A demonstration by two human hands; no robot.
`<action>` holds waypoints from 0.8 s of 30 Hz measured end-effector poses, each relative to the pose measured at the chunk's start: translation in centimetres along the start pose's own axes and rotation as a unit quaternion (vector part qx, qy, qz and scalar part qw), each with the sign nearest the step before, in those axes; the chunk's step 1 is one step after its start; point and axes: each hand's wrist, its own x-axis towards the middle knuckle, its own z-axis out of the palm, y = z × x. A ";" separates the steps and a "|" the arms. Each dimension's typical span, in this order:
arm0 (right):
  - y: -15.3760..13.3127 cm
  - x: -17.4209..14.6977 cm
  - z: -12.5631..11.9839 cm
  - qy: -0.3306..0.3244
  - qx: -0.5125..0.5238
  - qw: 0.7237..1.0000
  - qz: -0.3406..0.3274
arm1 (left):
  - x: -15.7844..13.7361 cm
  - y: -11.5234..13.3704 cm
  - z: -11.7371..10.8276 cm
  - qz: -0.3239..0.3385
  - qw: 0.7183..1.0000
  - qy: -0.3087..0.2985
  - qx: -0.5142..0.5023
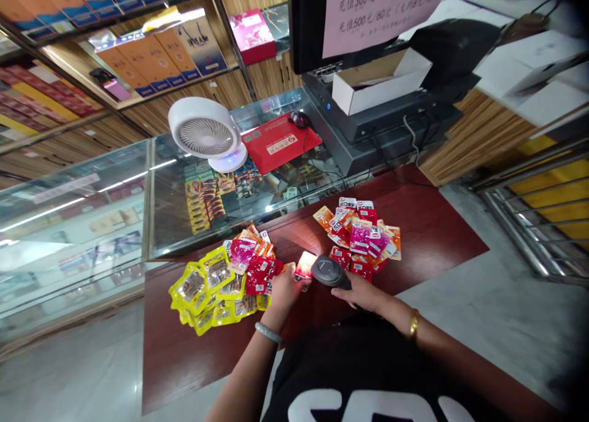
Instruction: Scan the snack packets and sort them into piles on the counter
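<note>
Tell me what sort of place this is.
Most likely a small shop's checkout counter. The right hand holds a barcode scanner over a snack packet in the left hand, beside a glass display case and a till monitor.

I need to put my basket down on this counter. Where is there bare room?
Bare wood lies right of the red and pink packet pile, toward the counter's corner, and below the yellow packets. Between the piles, hands and scanner crowd it.
</note>
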 end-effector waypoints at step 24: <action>0.4 0.1 -0.3 0.007 -0.012 1.000 0.019 | 1.6 -2.7 -0.6 0.044 0.974 0.089 0.203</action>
